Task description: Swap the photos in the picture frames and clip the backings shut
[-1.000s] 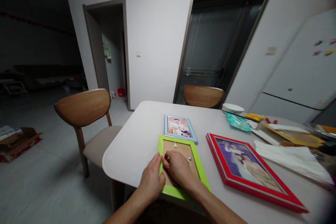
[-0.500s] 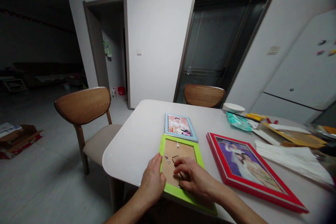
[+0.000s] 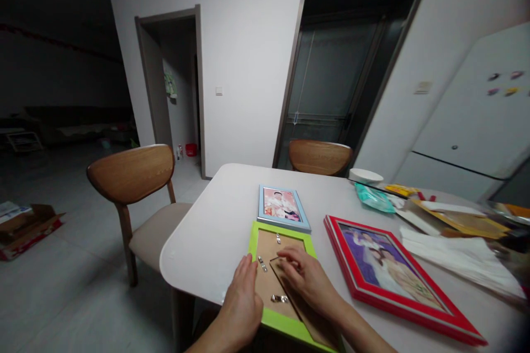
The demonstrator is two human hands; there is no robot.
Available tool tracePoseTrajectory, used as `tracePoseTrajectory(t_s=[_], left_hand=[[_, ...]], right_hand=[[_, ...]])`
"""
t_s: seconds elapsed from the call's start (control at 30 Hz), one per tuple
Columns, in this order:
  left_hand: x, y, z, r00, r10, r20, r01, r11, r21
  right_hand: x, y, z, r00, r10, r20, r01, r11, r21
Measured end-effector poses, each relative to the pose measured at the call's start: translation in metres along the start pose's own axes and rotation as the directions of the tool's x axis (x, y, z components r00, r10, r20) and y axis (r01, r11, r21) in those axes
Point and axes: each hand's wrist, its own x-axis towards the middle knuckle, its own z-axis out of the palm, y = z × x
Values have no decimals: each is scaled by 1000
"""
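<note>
And there, the left hand (image 3: 243,297) lay along the left edge of the green frame (image 3: 285,326), fingers extended; the right hand (image 3: 305,274) arched over it, fingers bent!

On table (image 3: 207,242): face-down frame (image 3: 268,278) | second frame (image 3: 282,207) behind | third frame (image 3: 391,270) right

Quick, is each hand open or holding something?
Left hand: against the green frame; grip unclear.
Right hand: half-curled at the brown flap; grip unclear.

Green frame (image 3: 285,325), back upward, at edge of white table (image 3: 207,237).
Left hand (image 3: 243,299) lies along its left edge; right hand (image 3: 308,276), fingers bent, at brown flap (image 3: 312,322) over backing (image 3: 269,284). Metal clips (image 3: 279,299) visible. Blue frame (image 3: 284,204) just beyond; red frame (image 3: 393,302), photo (image 3: 397,270) upward, at right.
</note>
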Motion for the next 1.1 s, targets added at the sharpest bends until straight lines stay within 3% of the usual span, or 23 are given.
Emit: tracePoseTrajectory(t_s=[0.1,0.23,0.53,0.77,0.9,1.1], left_hand=[[4,5,-6,999,13,49,-13,1000,-5],[14,6,-8,995,36,91,-41,998,45],[12,3,6,999,50,21,-51,997,50],[9,1,6,1000,-8,-1,8,999,50],[8,0,8,1000,-1,-28,2,1000,18],[9,2,0,998,-23,-52,16,990,-137]], right_hand=[[26,13,4,989,128,-79,-139,978,-155],[48,24,16,977,190,-98,-209,949,-238],[46,18,19,985,163,-61,-174,935,-310],[7,1,-5,993,121,-11,-120,962,-246],[-17,-3,-3,989,126,74,-112,978,-174],[-10,-4,-10,986,169,18,-168,985,-48]])
